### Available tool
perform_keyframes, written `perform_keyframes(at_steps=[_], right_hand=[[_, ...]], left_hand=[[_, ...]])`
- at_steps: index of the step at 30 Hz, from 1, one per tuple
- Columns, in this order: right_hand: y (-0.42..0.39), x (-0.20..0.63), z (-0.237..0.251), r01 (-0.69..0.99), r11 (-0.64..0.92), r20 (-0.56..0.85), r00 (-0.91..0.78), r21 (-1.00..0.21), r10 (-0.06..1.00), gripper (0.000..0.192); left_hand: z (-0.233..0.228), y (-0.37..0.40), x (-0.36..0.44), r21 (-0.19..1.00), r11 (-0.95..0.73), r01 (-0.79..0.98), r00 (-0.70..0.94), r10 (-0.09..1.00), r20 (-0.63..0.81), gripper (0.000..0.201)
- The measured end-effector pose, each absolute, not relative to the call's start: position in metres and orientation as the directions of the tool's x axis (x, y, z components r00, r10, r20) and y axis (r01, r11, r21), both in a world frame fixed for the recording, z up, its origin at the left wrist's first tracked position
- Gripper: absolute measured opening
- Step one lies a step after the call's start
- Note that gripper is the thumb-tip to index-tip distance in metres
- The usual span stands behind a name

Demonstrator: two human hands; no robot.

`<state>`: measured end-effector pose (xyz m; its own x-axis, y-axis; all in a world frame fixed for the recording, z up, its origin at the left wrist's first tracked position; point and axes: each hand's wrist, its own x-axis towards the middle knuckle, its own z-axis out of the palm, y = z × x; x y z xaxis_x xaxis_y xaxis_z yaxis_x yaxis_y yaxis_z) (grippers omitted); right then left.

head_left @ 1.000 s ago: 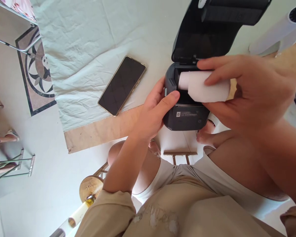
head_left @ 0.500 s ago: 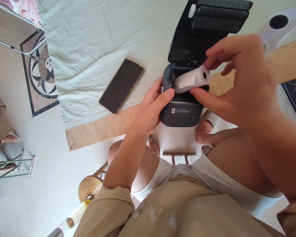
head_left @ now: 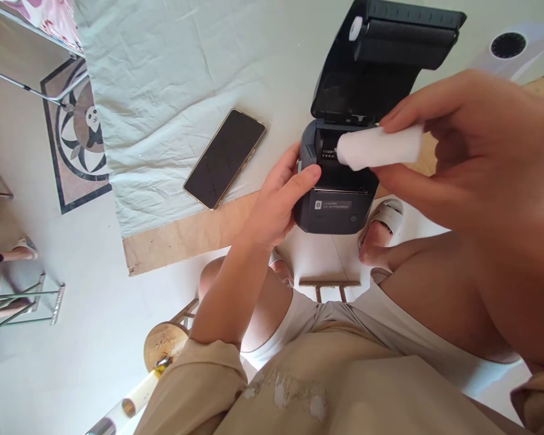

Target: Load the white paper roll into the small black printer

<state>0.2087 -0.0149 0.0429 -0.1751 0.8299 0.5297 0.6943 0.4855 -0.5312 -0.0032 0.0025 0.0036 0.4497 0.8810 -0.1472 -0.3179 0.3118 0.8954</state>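
A small dark grey printer [head_left: 333, 208] stands at the table's near edge with its lid [head_left: 381, 66] swung up and back. My left hand [head_left: 278, 202] grips the printer's left side, thumb lying across its top front corner. My right hand [head_left: 471, 145] holds a white paper roll [head_left: 378, 148] between thumb and fingers, just above the open paper bay. The roll lies sideways, its left end over the bay.
A black phone [head_left: 225, 158] lies face up on the pale cloth [head_left: 172, 72] left of the printer. A white round device [head_left: 510, 45] sits at the far right. Below the table edge are my knees, a sandal [head_left: 385, 214] and a wooden stool [head_left: 165, 344].
My right hand has lifted the roll slightly out of the bay and turned it from tilted to nearly level. My left hand and the printer have stayed put.
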Motion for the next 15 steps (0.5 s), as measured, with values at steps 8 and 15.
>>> perform_keyframes(at_steps=[8, 15], right_hand=[[-0.007, 0.203, 0.026, 0.564, 0.624, 0.663, -0.169, -0.541, 0.729, 0.036], [-0.006, 0.200, 0.024, 0.697, 0.615, 0.681, -0.249, -0.368, 0.689, 0.028]], left_hand=[[0.003, 0.003, -0.003, 0.891, 0.314, -0.327, 0.449, 0.882, -0.146, 0.045], [0.003, 0.001, -0.002, 0.897, 0.305, -0.320, 0.422, 0.894, -0.153, 0.046]])
